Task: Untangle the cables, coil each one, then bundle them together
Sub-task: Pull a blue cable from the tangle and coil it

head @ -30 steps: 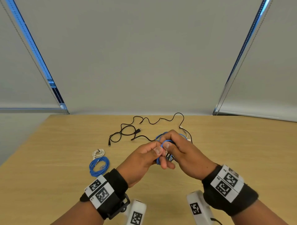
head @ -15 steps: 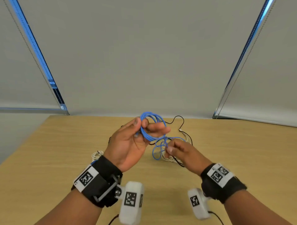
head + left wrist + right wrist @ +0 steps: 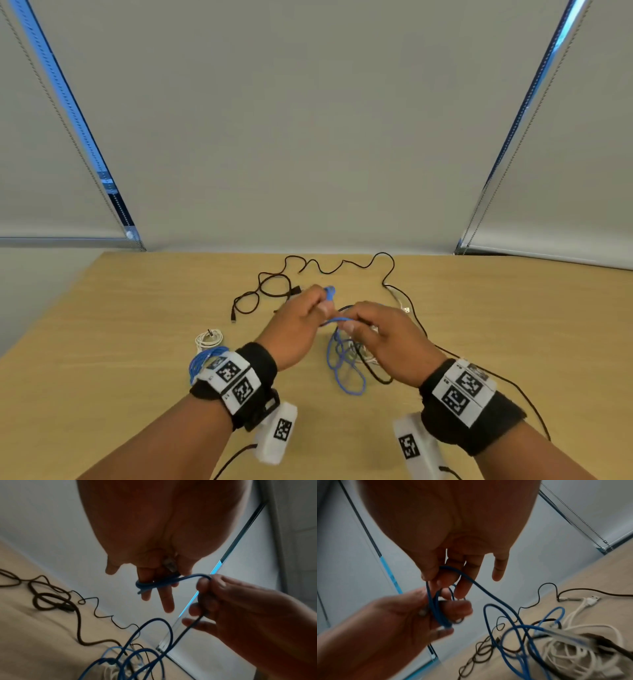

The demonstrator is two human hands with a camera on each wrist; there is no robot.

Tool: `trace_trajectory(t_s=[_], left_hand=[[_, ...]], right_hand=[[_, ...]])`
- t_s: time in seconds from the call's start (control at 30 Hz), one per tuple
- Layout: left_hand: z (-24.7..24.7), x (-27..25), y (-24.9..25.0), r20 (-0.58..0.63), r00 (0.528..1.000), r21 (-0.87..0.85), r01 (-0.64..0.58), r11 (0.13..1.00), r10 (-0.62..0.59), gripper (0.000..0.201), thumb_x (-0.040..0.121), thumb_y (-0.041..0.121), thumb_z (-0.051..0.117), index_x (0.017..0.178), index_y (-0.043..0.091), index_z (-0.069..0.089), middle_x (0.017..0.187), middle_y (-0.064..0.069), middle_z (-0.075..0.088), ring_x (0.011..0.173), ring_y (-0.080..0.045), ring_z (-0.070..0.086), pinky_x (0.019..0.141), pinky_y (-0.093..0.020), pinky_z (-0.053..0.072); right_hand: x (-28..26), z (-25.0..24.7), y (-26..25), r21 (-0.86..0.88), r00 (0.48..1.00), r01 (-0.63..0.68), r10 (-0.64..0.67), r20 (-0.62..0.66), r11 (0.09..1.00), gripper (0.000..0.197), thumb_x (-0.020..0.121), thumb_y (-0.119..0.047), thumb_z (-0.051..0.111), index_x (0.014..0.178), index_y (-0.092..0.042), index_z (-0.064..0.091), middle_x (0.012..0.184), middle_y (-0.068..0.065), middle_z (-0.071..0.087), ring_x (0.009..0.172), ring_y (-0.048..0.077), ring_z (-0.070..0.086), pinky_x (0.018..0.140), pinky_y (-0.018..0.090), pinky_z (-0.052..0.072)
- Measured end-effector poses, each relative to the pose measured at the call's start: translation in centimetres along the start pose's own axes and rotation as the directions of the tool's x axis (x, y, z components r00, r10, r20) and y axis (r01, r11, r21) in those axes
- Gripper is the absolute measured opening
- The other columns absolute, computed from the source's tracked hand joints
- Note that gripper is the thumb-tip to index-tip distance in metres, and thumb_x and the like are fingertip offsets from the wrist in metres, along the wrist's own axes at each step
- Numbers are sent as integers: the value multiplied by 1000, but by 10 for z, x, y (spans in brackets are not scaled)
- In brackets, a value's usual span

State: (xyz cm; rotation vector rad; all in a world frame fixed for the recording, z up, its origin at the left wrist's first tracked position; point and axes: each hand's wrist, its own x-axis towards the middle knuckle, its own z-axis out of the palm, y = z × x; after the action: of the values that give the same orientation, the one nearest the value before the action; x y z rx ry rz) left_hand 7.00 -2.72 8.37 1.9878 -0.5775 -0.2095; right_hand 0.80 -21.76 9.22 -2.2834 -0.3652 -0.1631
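Far left on tabletop point(image 3: 102, 359): white coil point(image 3: 209, 338) and blue coil point(image 3: 205, 359), both done. I see my left hand point(image 3: 294, 337) raised over tabletop, few turns of blue cable point(image 3: 342, 370) wound round its fingers point(image 3: 167, 599), thumb pinning them. Right hand point(image 3: 383, 339) pinches feed strand just beside. Slack hangs to tangle with black cable point(image 3: 342, 267) and white cable point(image 3: 573, 615). Cable looks light, springy, smooth; judge loops may slip, so hold near the wraps and feed short lengths.
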Motion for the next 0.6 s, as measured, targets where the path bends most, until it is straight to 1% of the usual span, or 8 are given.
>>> trace_trajectory(t_s=[0.03,0.1,0.17,0.23,0.3,0.4,0.47,0.6], left_hand=[[1,-2,-1,52,999,16,-1,1000,0,28,101,39,42,92,15,53,81,9,68,81,-16,61,77,-39,45],[-4,-6,3,149,989,-41,6,999,0,34,98,43,39,96,16,59,76,1,75,94,-24,67,90,-44,47],[-15,-6,9,208,978,-99,-1,995,22,30,98,41,41,92,20,62,71,-1,74,103,-20,70,100,-42,47],[-29,-3,15,231,972,-62,-19,998,32,24,99,37,44,87,25,61,65,3,70,102,-15,72,98,-39,48],[-45,2,20,215,976,-53,-32,998,43,25,105,25,46,85,20,59,59,4,65,99,-21,74,94,-41,50],[-76,9,27,120,990,-257,-46,965,79,30,108,11,39,84,9,56,54,-2,54,94,-32,76,85,-30,55],[-101,15,31,46,996,-281,-57,958,73,32,109,13,36,84,9,56,53,0,52,92,-33,76,81,-21,54],[-135,24,31,-73,997,-185,-15,983,1,32,109,20,37,85,11,57,54,3,51,92,-27,77,89,-25,44]], right_hand=[[4,-5,-2,1,999,4,-4,-36,1000,13,98,-28,61,92,-27,71,85,-10,69,82,7,62,75,27,50],[13,-15,-2,-5,996,-4,4,-91,1000,12,95,-27,65,86,-32,70,83,-11,69,79,8,62,74,30,51],[21,-23,1,0,994,-46,46,-101,999,10,92,-30,70,83,-33,70,80,-9,70,76,10,63,74,36,54],[30,-28,6,11,995,-80,81,-58,997,7,90,-35,72,83,-33,70,79,-7,70,74,14,63,72,36,53],[39,-32,13,7,994,-113,113,-7,994,9,91,-37,70,83,-32,69,77,-3,69,73,18,64,69,36,52],[46,-40,32,-10,984,-175,175,28,984,16,97,-36,62,84,-31,70,72,-2,68,68,11,65,68,34,48],[44,-42,49,12,980,-200,199,17,980,20,99,-33,58,84,-32,71,67,-7,66,66,5,62,68,30,47],[35,-54,73,19,971,-237,237,14,971,24,101,-25,56,83,-32,70,70,2,67,65,8,63,71,32,49]])
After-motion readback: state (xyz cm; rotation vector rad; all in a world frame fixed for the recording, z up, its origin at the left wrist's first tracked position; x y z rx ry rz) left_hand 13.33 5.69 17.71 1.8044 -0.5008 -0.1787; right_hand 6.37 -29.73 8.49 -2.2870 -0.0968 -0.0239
